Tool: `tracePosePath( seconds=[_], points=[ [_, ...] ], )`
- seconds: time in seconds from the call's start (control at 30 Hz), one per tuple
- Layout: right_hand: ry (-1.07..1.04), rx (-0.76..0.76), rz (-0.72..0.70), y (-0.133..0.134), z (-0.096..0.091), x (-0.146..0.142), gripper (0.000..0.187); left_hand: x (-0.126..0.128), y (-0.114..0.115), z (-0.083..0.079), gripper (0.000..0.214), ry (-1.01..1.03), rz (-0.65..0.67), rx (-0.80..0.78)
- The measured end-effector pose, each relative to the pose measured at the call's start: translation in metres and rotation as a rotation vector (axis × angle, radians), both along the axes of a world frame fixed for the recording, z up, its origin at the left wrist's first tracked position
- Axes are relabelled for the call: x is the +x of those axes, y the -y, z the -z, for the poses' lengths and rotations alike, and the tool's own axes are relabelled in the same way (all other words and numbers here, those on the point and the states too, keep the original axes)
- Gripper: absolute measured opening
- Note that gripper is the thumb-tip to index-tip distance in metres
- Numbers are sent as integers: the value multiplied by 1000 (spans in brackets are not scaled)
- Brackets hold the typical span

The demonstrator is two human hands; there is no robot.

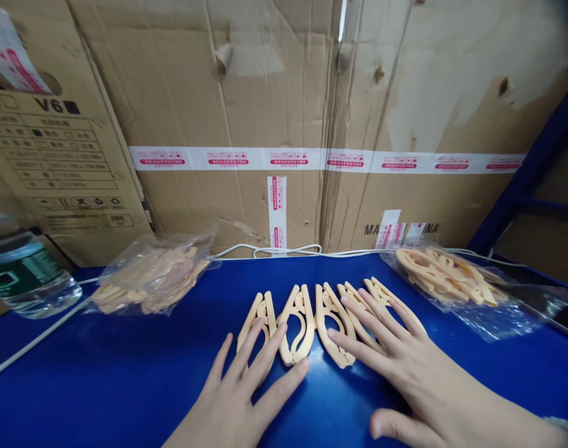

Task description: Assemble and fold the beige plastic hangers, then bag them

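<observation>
Several beige folded clothes hangers stand out in a row on the blue table, among them one folding hanger left of the middle and another hanger just right of it. My left hand lies with fingers spread over the leftmost hanger, its thumb near the lower end of the one beside it. Across the right-hand hangers stretches my right hand, fingers straight and apart, partly hiding the rightmost hanger. Neither hand grips anything.
A clear plastic bag of hangers lies at the left, and another bagged pile of hangers at the right. A water bottle stands far left. White cable runs along the table's back. Large cardboard walls the rear; a blue post rises right.
</observation>
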State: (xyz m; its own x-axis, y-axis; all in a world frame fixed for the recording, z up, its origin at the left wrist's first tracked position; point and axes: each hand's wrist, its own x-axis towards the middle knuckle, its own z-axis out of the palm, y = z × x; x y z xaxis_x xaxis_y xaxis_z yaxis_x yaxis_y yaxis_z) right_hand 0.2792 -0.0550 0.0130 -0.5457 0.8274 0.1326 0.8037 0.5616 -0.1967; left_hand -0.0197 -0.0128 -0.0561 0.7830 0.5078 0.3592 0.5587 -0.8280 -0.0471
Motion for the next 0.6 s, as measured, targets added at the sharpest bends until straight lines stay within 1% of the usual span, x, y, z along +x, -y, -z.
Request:
tracePosePath(
  seconds=[0.1, 0.2, 0.27, 0.33, 0.4, 0.47, 0.53, 0.6],
  points=[
    [4, 29, 36, -5, 5, 1, 78, -4, -9, 10, 79, -28, 15, 4],
    [22, 43, 102, -10, 7, 3, 79, -3, -10, 12, 75, -54, -24, 36],
    [32, 12, 118, -11, 7, 3, 79, -1, -9, 11, 72, -59, -74, 39],
    [42, -38, 123, -12, 5, 0, 77, -1, -11, 8, 70, -69, -87, 9],
    [50, -82, 128, -13, 5, -4, 74, -2, -14, 7, 72, -82, -47, -32],
    [46, -98, 117, -16, 6, -7, 71, -3, -18, 5, 78, -86, -22, -57],
    [31, -86, 90, -24, 10, -8, 72, -5, -21, -1, 82, -81, -53, -69],
    [20, -64, 78, -37, 15, -10, 73, -6, -24, -13, 80, -70, -117, -88]
  ],
)
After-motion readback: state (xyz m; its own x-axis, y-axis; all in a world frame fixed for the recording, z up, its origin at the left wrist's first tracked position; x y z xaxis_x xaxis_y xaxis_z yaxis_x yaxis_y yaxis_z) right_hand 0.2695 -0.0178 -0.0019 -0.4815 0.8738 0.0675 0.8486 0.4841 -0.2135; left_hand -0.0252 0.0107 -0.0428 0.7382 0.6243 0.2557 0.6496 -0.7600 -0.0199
